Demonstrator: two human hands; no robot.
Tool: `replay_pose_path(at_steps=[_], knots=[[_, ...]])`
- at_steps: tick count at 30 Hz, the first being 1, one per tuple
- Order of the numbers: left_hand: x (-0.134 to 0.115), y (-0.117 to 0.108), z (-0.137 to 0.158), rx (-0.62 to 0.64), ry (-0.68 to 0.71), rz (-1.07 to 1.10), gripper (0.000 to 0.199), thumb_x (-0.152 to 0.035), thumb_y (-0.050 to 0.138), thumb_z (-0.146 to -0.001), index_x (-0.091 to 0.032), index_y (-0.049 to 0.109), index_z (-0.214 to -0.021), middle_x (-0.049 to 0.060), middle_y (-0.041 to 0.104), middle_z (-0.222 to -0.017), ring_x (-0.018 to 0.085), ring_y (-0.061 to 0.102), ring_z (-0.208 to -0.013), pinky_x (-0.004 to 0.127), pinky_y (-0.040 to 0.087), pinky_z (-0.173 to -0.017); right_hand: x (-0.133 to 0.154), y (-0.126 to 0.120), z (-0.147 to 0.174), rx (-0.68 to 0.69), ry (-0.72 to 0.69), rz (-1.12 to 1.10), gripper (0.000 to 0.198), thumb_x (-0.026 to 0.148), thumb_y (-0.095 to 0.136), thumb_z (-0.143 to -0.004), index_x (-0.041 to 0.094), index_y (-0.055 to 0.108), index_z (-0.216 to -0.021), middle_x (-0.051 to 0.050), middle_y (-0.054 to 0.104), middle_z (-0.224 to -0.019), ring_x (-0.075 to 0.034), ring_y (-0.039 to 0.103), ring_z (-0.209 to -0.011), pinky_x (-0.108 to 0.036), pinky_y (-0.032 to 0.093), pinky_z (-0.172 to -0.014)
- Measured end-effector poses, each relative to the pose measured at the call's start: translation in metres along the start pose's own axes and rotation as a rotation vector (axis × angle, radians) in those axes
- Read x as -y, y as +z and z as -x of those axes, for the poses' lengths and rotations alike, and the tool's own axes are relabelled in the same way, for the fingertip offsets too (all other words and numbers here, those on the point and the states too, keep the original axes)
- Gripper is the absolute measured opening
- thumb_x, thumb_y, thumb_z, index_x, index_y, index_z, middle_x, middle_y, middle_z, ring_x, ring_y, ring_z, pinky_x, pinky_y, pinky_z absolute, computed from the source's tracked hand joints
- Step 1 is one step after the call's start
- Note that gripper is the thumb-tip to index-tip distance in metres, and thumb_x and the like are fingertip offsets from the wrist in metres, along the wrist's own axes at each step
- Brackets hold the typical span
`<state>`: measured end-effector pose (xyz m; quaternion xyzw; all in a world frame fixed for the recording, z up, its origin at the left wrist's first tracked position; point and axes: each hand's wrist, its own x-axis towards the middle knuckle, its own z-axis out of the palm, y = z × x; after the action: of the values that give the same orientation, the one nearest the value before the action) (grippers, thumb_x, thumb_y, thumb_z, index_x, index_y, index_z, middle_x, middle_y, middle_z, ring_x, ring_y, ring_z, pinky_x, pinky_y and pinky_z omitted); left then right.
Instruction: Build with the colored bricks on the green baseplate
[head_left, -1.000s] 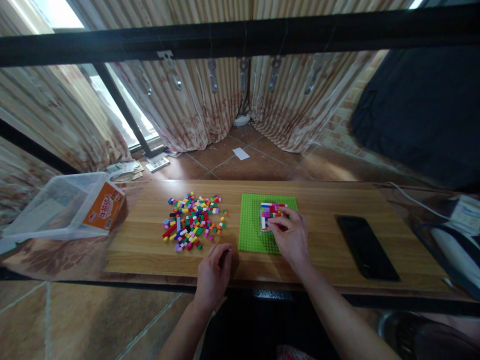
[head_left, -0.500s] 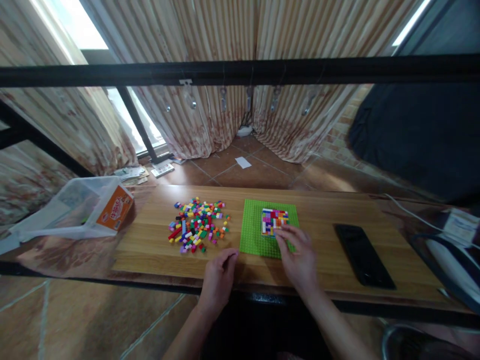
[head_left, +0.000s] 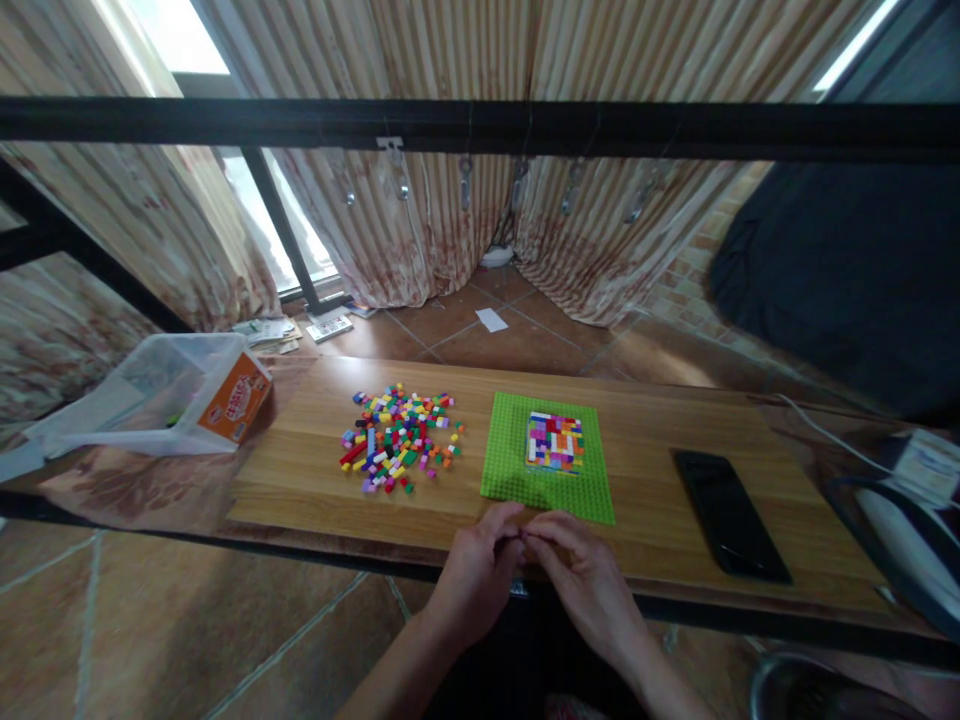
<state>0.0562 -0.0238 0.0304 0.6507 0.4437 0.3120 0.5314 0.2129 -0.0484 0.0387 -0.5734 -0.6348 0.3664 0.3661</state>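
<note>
My left hand and my right hand meet at the front edge of the wooden board, just below the green baseplate. Both are closed, fingertips pinched together around something too small to make out. On the baseplate sits a square patch of toy bricks in many colours, with white, red, purple, orange and blue among them. Left of the baseplate spreads a loose pile of small toy bricks, apart from both hands.
A black phone lies on the wooden board to the right. At the left stands a clear plastic bin with an orange label. A dark metal bar crosses above the far side. A white cable runs at the right.
My right hand has left the brick patch and come down and left to meet my left hand, which has moved right. The view has shifted slightly.
</note>
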Motion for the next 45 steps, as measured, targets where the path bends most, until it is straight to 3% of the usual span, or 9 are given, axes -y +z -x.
replay_pose_path(at_steps=[2, 5, 9, 15, 33, 45], knots=[[-0.002, -0.001, -0.002, -0.051, 0.032, -0.062, 0.033, -0.017, 0.048, -0.087, -0.022, 0.054, -0.119, 0.002, 0.071, -0.099, 0.014, 0.066, -0.091, 0.027, 0.050, -0.085, -0.003, -0.005, -0.006, -0.045, -0.037, 0.045, 0.021, 0.038, 0.052, -0.092, 0.028, 0.070, -0.091, -0.003, 0.066, -0.095, -0.018, 0.061, -0.091, -0.032, 0.049, -0.081], [-0.001, -0.008, -0.006, -0.154, 0.052, -0.141, 0.033, -0.018, 0.050, -0.086, -0.022, 0.055, -0.119, 0.004, 0.069, -0.108, 0.015, 0.064, -0.099, 0.029, 0.049, -0.091, -0.011, -0.018, -0.027, -0.224, -0.091, 0.126, 0.020, 0.041, 0.057, -0.088, 0.028, 0.072, -0.087, -0.003, 0.066, -0.097, -0.020, 0.060, -0.095, -0.037, 0.047, -0.087], [0.015, -0.027, -0.007, -0.262, 0.046, -0.198, 0.022, -0.021, 0.049, -0.087, -0.020, 0.061, -0.106, 0.004, 0.070, -0.098, 0.016, 0.066, -0.091, 0.029, 0.051, -0.085, -0.028, -0.038, -0.066, -0.384, -0.114, 0.188, 0.023, 0.045, 0.060, -0.084, 0.027, 0.074, -0.085, -0.005, 0.064, -0.103, -0.023, 0.059, -0.099, -0.043, 0.044, -0.093], [0.035, -0.045, -0.002, -0.316, -0.010, -0.181, 0.022, -0.026, 0.048, -0.089, -0.021, 0.061, -0.106, 0.001, 0.068, -0.089, 0.014, 0.065, -0.077, 0.027, 0.052, -0.074, -0.047, -0.048, -0.092, -0.365, -0.108, 0.253, 0.023, 0.047, 0.063, -0.080, 0.027, 0.075, -0.081, -0.006, 0.063, -0.103, -0.024, 0.057, -0.102, -0.045, 0.042, -0.094], [0.031, -0.044, -0.003, -0.313, 0.051, -0.294, 0.021, -0.024, 0.049, -0.088, -0.020, 0.064, -0.103, 0.004, 0.071, -0.094, 0.016, 0.066, -0.087, 0.029, 0.052, -0.082, -0.045, -0.045, -0.095, -0.321, -0.094, 0.353, 0.021, 0.043, 0.062, -0.079, 0.026, 0.075, -0.076, -0.007, 0.061, -0.107, -0.026, 0.054, -0.104, -0.046, 0.041, -0.093], [0.029, -0.044, -0.003, -0.319, 0.046, -0.301, 0.021, -0.024, 0.050, -0.088, -0.020, 0.064, -0.103, 0.005, 0.071, -0.095, 0.017, 0.066, -0.089, 0.031, 0.052, -0.085, -0.048, -0.037, -0.098, -0.458, -0.030, 0.352, 0.014, 0.037, 0.067, -0.072, 0.024, 0.071, -0.074, -0.007, 0.062, -0.104, -0.025, 0.056, -0.100, -0.046, 0.041, -0.093]])
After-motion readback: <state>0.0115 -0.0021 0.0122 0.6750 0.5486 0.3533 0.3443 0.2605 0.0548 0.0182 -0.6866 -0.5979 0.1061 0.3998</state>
